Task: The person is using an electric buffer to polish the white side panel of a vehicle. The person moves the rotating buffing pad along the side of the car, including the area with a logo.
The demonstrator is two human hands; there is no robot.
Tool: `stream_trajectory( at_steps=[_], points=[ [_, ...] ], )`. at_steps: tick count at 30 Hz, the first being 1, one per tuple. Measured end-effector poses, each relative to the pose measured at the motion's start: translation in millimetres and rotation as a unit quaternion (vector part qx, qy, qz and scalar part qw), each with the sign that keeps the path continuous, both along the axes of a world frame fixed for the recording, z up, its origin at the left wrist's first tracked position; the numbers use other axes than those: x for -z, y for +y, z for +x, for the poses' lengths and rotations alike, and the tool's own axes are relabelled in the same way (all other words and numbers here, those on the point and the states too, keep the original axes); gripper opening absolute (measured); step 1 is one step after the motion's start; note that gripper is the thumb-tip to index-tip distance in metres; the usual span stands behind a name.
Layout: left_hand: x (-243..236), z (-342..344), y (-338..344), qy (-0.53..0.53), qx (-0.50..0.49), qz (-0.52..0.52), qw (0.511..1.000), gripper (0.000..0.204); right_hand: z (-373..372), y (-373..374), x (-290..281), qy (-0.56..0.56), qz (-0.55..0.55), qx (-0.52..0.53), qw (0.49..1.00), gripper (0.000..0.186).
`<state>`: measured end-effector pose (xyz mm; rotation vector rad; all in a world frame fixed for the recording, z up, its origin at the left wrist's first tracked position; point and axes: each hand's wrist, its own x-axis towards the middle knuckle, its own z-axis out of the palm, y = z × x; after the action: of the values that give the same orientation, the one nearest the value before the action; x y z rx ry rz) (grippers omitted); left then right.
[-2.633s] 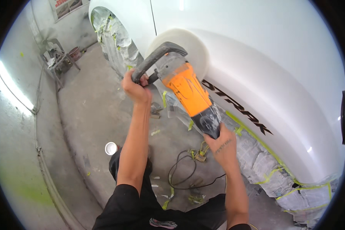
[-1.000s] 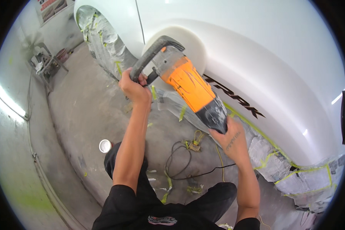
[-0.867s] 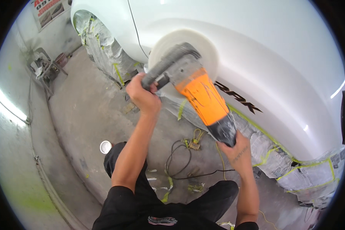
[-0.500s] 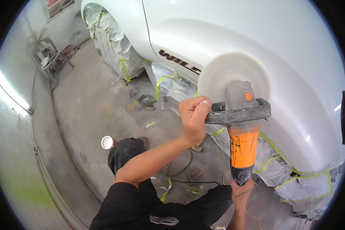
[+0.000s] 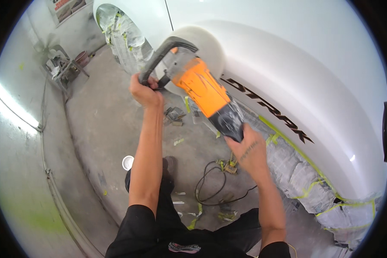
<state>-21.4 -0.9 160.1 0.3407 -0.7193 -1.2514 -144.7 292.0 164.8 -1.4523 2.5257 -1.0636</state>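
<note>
Both my hands hold an orange and black power polisher [image 5: 203, 86], tilted with its head toward the upper left. My left hand [image 5: 147, 91] is wrapped round one end of its black loop handle. My right hand [image 5: 250, 148] grips the dark rear end of the body. The round pale pad [image 5: 211, 47] is blurred and lies against the white side panel [image 5: 262, 47] of a vehicle, partly hidden behind the tool. Dark lettering runs along the panel to the right of the polisher.
Masking sheets with yellow-green tape [image 5: 294, 176] cover the vehicle's lower edge; a wheel [image 5: 124, 38] is wrapped too. A black cable [image 5: 208, 200], tape scraps and a white tub [image 5: 127, 162] are on the floor. A grey chair [image 5: 62, 66] stands by the left wall [image 5: 19, 159].
The polisher has swept left and upward across the panel, both hands still on it. It has turned from nearly upright to slanted. Lettering that the pad covered now shows.
</note>
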Motion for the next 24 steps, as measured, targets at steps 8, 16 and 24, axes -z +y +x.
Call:
stream_trajectory(
  at_steps=[8, 16, 24],
  points=[
    [-9.2, -12.9, 43.7, -0.043, 0.033, -0.003, 0.999, 0.031, -12.0, 40.5, 2.8, 0.004, 0.01, 0.029, 1.0, 0.04],
    [-29.9, -36.0, 192.1, -0.112, 0.119, -0.003, 0.987, 0.032, -5.3, 184.8, 21.3, -0.098, -0.01, 0.134, 0.986, 0.039],
    [-45.2, -76.4, 352.1, -0.213, 0.151, -0.268, 0.927, 0.037, 14.8, 339.3, 36.2, -0.171, -0.086, 0.249, 0.949, 0.045]
  ],
)
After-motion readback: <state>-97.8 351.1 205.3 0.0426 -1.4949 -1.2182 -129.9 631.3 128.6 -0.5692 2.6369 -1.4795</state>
